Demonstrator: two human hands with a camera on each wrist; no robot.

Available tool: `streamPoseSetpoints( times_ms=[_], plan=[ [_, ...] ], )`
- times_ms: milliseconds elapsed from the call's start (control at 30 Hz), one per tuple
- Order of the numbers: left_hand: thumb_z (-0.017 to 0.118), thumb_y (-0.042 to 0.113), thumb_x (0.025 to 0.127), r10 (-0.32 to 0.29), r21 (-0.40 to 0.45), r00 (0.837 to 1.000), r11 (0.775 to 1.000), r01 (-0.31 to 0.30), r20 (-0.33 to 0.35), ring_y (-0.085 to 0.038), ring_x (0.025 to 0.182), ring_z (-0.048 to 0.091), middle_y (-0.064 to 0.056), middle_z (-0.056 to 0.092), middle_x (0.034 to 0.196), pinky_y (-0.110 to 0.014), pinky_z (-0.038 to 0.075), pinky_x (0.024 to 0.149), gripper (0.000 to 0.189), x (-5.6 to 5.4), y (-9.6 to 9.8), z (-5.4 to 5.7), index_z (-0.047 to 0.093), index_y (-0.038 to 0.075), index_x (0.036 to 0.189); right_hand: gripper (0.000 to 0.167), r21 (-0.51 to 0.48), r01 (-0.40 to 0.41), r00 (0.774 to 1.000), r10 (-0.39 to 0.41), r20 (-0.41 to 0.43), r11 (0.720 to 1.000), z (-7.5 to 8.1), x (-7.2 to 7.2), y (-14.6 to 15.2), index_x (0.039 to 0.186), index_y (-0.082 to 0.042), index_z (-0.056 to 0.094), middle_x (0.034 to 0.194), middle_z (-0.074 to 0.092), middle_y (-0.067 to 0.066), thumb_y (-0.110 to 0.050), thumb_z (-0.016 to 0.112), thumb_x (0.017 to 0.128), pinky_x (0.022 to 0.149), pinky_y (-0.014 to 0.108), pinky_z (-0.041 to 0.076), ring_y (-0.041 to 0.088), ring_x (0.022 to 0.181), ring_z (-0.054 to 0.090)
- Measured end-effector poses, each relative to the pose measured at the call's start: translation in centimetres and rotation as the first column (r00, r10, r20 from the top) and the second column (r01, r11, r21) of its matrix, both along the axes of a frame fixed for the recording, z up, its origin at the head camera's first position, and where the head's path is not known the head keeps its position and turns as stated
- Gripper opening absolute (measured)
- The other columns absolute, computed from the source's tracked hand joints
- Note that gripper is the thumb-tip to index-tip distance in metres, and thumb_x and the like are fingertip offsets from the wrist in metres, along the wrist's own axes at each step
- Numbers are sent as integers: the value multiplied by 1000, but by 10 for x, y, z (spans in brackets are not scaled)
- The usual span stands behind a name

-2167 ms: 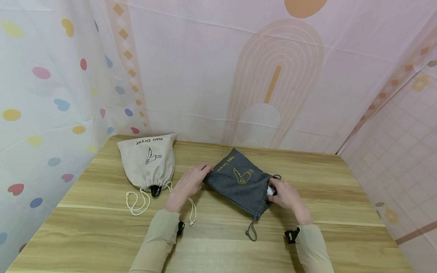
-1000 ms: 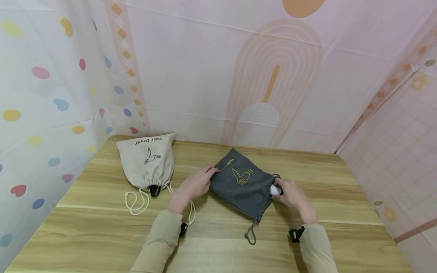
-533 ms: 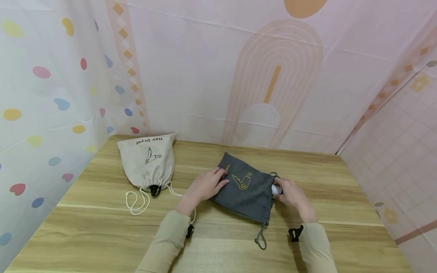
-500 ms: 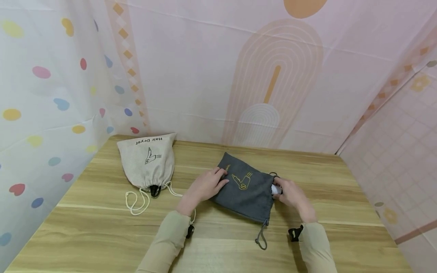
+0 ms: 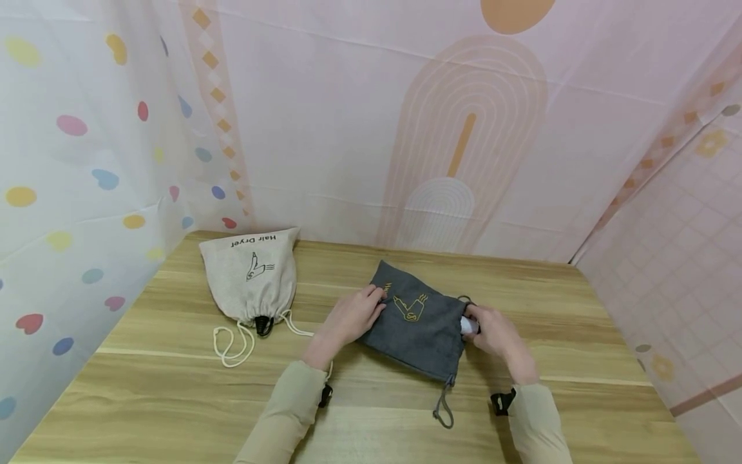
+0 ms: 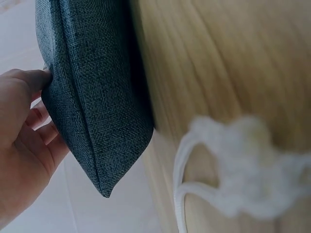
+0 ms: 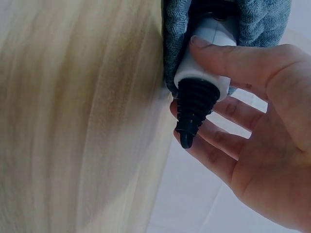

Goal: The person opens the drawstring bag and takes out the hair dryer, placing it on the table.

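Note:
A dark grey drawstring bag with a yellow hair dryer print lies on the table. From its mouth sticks the white handle of a hair dryer, ending in a black ribbed cord sleeve; the rest of it is hidden in the bag. My right hand holds this handle, thumb on one side and fingers on the other in the right wrist view. At the bag's closed end, my left hand grips the cloth with bent fingers and covers most of the printed lettering. The left wrist view has the thumb against the bag's seam.
A beige drawstring bag printed "Hair Dryer" lies at the back left, with a black ribbed end at its mouth. Its white cord trails near my left wrist. Printed curtains stand behind the wooden table.
My left hand has shifted right, further onto the grey bag, which has turned slightly. Slightly more of the white handle shows at its mouth than at first. Little differs over the last half second.

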State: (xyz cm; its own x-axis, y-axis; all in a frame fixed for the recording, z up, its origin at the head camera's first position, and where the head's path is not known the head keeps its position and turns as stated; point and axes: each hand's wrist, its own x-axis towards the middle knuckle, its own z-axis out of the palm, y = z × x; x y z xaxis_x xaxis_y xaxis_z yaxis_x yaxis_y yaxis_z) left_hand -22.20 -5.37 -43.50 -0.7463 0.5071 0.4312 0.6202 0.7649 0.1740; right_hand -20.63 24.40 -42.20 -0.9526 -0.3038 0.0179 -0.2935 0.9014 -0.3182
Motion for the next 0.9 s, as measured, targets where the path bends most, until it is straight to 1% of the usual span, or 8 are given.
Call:
streamPoseSetpoints(
  times_ms=[133,233,367,467,567,633,767,900],
  plan=[
    [58,15,94,12,5,1000,1000,-12,17,-20,79,67,-4,65,98,-33,53,63,13,0,-2,1,63,10,105,24,1,7,1000,-7,6,1000,0,3,1,102,-10,63,92,65,8,-5,69,79,58,28,41,16,72,55],
    [58,16,94,23,6,999,1000,-23,31,-20,79,68,-4,66,101,-33,53,61,15,1,-4,1,63,11,107,24,-2,12,1000,-12,13,1000,0,4,1,101,-10,63,91,64,7,-4,69,79,58,28,41,15,72,55],
    [58,20,94,25,15,998,1000,-25,55,-19,79,68,-3,66,102,-32,52,59,17,0,-7,1,63,12,108,25,-7,13,1000,-13,18,1000,1,4,2,102,-11,62,91,63,7,-3,67,79,56,28,38,15,70,52],
    [56,24,95,31,46,994,998,-36,102,-18,81,67,-1,67,100,-33,53,63,17,-1,-9,-1,64,14,106,26,-14,3,1000,-3,10,1000,0,4,2,104,-10,62,91,63,8,-2,66,80,55,27,37,15,68,51],
    [53,28,97,53,77,986,995,-66,159,-18,83,67,-1,68,98,-35,53,69,19,-3,-13,0,65,15,104,26,-17,-11,1000,11,-7,1000,0,4,3,105,-9,62,92,64,10,-3,68,80,55,27,37,15,69,52],
    [51,28,98,75,84,980,992,-92,186,-19,86,67,-2,68,99,-37,54,72,19,-4,-16,0,65,15,103,27,-18,-16,1000,16,-14,1000,-1,3,4,105,-9,62,93,65,10,-4,69,80,55,27,38,15,70,53],
    [52,26,98,120,49,970,990,-133,210,-22,92,67,-5,67,105,-40,54,75,20,-8,-22,-1,63,13,106,26,-17,-14,1000,14,-14,1000,-1,2,4,106,-10,62,95,65,10,-5,69,80,55,27,38,15,71,54],
    [54,26,96,151,-7,961,988,-154,230,-25,90,67,-7,67,105,-42,53,71,24,-9,-26,-2,61,11,113,26,-12,-11,1000,11,-6,1000,-2,2,5,106,-10,62,95,65,10,-6,69,81,55,27,39,15,72,55]
  ],
)
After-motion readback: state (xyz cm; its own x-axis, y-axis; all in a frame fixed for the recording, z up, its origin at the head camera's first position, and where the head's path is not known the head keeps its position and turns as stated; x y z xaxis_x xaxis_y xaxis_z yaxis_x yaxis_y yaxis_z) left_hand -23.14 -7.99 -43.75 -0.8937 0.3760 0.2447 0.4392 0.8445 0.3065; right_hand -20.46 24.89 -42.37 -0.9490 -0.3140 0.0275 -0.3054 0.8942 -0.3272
